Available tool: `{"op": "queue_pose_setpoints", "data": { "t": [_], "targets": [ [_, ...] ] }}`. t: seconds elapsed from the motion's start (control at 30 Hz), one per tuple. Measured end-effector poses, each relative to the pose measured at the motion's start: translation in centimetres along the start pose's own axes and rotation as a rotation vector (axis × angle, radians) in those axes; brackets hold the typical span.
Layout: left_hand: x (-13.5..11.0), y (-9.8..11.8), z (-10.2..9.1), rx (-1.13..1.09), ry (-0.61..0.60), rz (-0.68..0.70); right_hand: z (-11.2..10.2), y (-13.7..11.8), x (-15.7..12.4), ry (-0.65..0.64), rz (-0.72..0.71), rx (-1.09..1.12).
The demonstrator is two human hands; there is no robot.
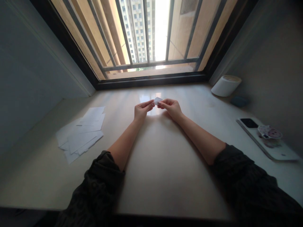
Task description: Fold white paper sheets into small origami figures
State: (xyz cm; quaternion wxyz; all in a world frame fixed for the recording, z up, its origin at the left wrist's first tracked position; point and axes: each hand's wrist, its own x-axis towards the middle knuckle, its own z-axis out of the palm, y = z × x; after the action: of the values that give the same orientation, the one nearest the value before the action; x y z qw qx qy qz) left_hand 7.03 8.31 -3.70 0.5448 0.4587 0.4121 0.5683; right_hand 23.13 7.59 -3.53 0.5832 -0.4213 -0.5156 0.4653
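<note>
A small folded piece of white paper (pixel 157 100) is held up between my two hands, a little above the white sill top. My left hand (pixel 143 108) pinches its left side between thumb and fingers. On the right side, my right hand (pixel 171 107) grips the paper the same way, fingertips close to those of the left. The paper looks diamond-shaped from here; its exact folds are too small to make out. Both forearms reach forward from dark rolled-up sleeves.
Several loose white paper sheets (pixel 81 134) lie overlapping on the left. At the right are a phone (pixel 267 138) with a round grip on its back, a white cylindrical object (pixel 226 85) and a small dark item (pixel 239 101). A barred window (pixel 151 82) closes off the far side.
</note>
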Motion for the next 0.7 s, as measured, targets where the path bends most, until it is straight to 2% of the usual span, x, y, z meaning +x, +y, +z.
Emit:
{"op": "queue_pose_setpoints", "data": {
  "t": [0.7],
  "targets": [
    [-0.04, -0.15, -0.22, 0.049, -0.024, 0.056, -0.04, 0.29, 0.05, -0.011, 0.022, 0.071]
  ]
}}
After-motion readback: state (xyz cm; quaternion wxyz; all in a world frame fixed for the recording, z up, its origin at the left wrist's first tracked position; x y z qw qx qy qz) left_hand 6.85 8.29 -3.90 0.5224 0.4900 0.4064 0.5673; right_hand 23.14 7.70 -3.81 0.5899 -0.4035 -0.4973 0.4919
